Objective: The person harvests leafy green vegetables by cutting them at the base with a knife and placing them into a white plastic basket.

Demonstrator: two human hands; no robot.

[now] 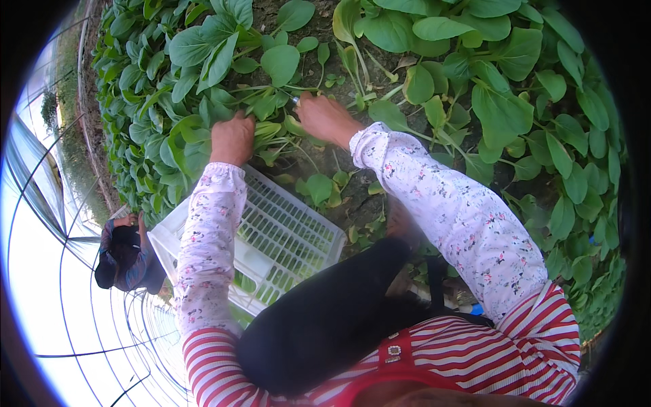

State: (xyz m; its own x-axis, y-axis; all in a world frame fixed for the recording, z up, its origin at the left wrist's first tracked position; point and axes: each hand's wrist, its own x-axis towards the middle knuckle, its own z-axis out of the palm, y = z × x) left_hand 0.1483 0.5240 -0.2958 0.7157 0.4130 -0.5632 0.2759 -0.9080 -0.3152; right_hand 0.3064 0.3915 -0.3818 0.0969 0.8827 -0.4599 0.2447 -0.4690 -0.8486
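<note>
My left hand (233, 139) is closed around the stems of a leafy green plant (190, 133), just beyond the white plastic crate. To its right my right hand (325, 118) grips a small tool (295, 99), of which a short bright metal part shows at the fingers; its blade and handle are mostly hidden. The tool points left, towards the bases of green stems (267, 128) between the two hands. Broad-leaved greens (280, 65) stand just beyond both hands.
A white slatted plastic crate (290, 224) sits tilted below my left hand, beside my knee. Dense leafy greens (501, 109) grow to the right and more (135, 117) to the left. Another person (124, 254) is farther off at the left, under a hooped greenhouse frame (76, 354).
</note>
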